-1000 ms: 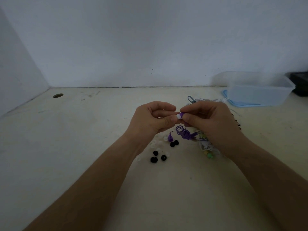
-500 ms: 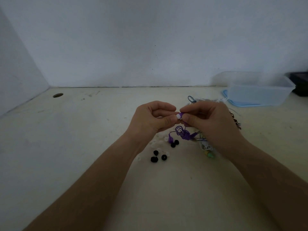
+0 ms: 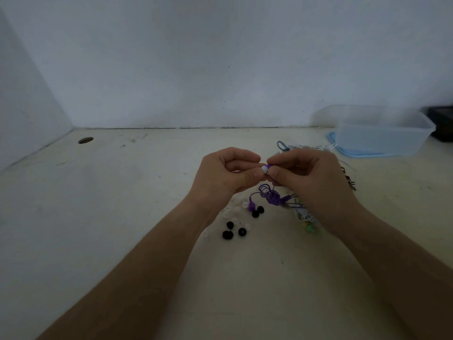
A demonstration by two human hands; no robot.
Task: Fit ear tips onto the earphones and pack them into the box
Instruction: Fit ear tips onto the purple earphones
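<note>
Currently, both hands meet above the middle of the table. The left hand has its fingers curled, and its thumb and forefinger pinch a white ear tip. The right hand, fingers also curled, pinches one bud of the purple earphone. The ear tip touches the end of that bud; whether it is fully seated cannot be told.

The purple cable hangs from the right hand in a bunched coil to the table. The second purple bud lies below the hands.

Loose black ear tips and white ear tips lie scattered on the near side of the left hand. A tangle of other earphones, white and green, lies partly hidden under the right hand, and a blue cable loop shows just beyond it.

The clear plastic box stands at far right, well apart from the hands, on a blue lid. A round hole is at far left in the table.
</note>
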